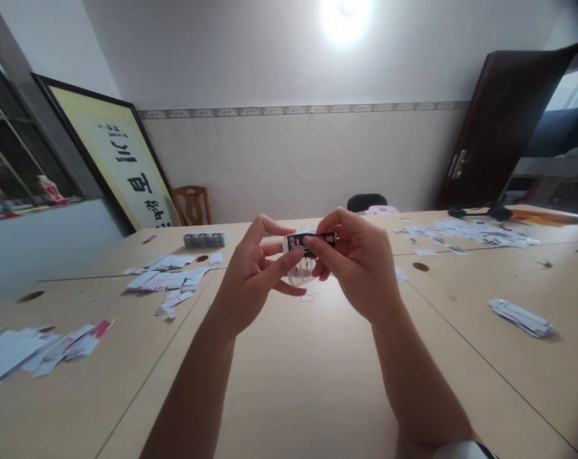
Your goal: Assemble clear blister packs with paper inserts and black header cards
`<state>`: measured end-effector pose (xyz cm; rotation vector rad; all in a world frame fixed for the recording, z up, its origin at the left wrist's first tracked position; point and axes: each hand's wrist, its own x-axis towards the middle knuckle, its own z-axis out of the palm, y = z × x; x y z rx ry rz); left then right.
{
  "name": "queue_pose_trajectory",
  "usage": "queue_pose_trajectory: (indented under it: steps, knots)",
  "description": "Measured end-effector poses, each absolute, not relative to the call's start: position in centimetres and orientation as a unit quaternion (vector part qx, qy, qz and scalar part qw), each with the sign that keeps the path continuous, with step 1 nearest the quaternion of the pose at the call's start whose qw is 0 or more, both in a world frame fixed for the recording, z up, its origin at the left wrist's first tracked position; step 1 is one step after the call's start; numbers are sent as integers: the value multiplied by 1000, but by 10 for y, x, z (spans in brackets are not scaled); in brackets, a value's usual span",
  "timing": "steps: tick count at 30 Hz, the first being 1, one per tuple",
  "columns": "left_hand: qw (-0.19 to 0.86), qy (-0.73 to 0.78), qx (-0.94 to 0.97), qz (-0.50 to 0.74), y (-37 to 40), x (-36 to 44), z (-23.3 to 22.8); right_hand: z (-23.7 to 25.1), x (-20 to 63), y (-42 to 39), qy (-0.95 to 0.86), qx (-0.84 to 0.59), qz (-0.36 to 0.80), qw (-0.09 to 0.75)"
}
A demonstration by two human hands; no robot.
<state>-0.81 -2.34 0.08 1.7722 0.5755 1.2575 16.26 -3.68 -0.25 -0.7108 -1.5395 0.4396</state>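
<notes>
In front of me, above the table, a small clear plastic container (pixel 300 273) is held between my two hands. A black label (pixel 296 242) with white and red print lies across its upper part. My left hand (pixel 253 274) grips the container from the left, its thumb at the label's lower edge and its fingers around the back. From the right, my right hand (pixel 358 264) pinches the label's right part, thumb lying over the print. Fingers hide much of the container, and I cannot tell how far the label is stuck down.
Paper slips (pixel 167 277) and more papers (pixel 25 350) lie on the left of the table (pixel 298 395), near a dark-patterned cylindrical pack (pixel 205 240). Scattered slips (pixel 466 231) and a bundled stack (pixel 521 317) are on the right. A chair (pixel 193 204) stands behind.
</notes>
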Motion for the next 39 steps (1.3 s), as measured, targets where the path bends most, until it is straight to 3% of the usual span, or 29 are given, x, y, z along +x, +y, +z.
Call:
queue_pose_trajectory:
  steps: [33, 39]
  knots:
    - [416, 261, 704, 513, -28, -4, 1, 2, 162, -37, -667, -354, 204, 623]
    - [375, 299, 707, 520, -26, -2, -1, 1, 162, -32, -663, -381, 202, 611]
